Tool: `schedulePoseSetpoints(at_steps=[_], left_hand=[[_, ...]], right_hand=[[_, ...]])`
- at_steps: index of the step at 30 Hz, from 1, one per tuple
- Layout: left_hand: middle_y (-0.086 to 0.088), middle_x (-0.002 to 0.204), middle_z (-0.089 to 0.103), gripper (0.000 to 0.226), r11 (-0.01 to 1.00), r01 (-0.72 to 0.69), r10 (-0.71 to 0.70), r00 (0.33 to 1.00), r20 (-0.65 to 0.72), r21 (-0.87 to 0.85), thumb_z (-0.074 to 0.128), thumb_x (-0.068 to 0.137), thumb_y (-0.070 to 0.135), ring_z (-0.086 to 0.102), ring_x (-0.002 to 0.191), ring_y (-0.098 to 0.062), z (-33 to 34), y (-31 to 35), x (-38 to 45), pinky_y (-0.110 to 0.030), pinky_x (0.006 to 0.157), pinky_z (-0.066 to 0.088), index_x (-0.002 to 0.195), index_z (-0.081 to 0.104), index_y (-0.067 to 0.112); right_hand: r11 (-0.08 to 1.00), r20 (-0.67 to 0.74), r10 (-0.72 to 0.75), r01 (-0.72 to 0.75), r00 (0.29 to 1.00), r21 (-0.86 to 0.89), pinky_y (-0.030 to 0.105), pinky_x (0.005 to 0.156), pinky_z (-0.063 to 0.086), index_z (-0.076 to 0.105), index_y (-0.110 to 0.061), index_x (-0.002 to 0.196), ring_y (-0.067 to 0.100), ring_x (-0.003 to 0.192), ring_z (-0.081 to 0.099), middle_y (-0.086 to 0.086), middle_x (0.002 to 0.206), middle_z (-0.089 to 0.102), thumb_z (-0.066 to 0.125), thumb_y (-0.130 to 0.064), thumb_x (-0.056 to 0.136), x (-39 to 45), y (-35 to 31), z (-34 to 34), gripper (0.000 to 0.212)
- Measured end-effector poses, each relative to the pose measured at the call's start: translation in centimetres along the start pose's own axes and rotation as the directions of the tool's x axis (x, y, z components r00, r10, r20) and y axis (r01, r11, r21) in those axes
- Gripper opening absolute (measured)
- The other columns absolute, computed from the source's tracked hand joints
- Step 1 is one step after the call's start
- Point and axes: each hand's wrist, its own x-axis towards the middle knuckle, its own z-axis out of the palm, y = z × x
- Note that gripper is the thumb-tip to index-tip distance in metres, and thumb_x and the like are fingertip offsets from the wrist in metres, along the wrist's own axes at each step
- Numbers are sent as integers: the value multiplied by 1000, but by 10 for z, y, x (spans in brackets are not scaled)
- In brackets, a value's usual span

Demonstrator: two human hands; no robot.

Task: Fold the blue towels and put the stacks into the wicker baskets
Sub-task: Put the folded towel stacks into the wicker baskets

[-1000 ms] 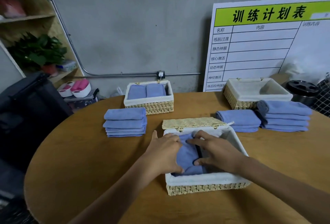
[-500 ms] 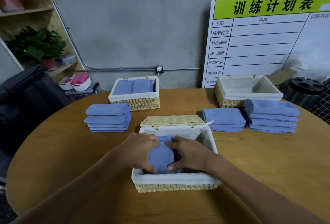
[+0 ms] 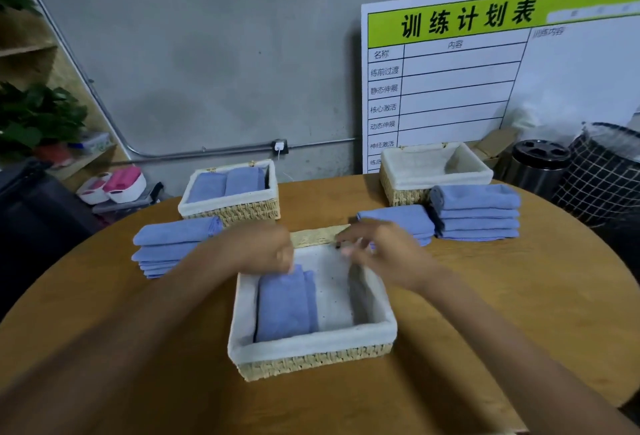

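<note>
The near wicker basket (image 3: 311, 346) has a white liner, and folded blue towels (image 3: 285, 306) fill its left half. Its right half shows bare liner. My left hand (image 3: 266, 251) hovers over the basket's far left corner, fingers loosely curled down at the towels' far end, motion-blurred. Over the far right corner is my right hand (image 3: 377, 251), fingers relaxed and spread, holding nothing. More folded blue towels lie in a left stack (image 3: 169, 244), a middle-right stack (image 3: 398, 218) and a taller right stack (image 3: 478, 213).
At the far left a wicker basket (image 3: 228, 206) holds two towel piles side by side. A far-right basket (image 3: 436, 175) shows only its liner. The near basket's woven lid (image 3: 318, 235) lies open behind it. All this sits on a round wooden table (image 3: 502, 313); a whiteboard leans on the wall.
Both hands have come up off the towels in the near basket and moved to its far edge. The towels stay in the left half. The camera has moved closer.
</note>
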Motion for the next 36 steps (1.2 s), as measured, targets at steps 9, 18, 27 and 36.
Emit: schedulePoseSetpoints(at_steps=[9,18,27,36], left_hand=[[-3,111,73,20,963,-149,102,973,-209,-226,60,98,23,65,105,-20,-25,78,198,-35,93,50,107,74,13],[-8,75,42,29,964,-140,152,988,34,-225,71,91,36,41,70,-24,2,95,280,-35,60,26,88,56,11],[-5,79,51,33,756,-237,46,949,-312,-610,75,88,25,43,68,-13,-45,74,201,-27,60,31,94,44,15],[-19,109,69,43,282,-248,-386,855,-346,-927,76,89,31,68,84,-21,-23,40,57,-28,50,47,109,50,4]], right_hand=[[927,-100,336,-348,936,-140,43,85,53,64,-30,121,24,109,60,-4,123,57,60,-26,96,-14,138,-19,25],[940,-194,279,-309,941,-145,31,66,45,66,-27,121,17,100,60,-7,123,53,55,-33,99,-17,158,7,24],[938,-372,334,-269,866,217,38,81,52,66,-29,115,15,92,62,-2,110,57,63,-34,96,4,119,-24,21],[513,-67,351,-132,934,848,26,61,52,44,-25,106,10,78,64,-1,95,65,69,-40,89,19,-9,-36,33]])
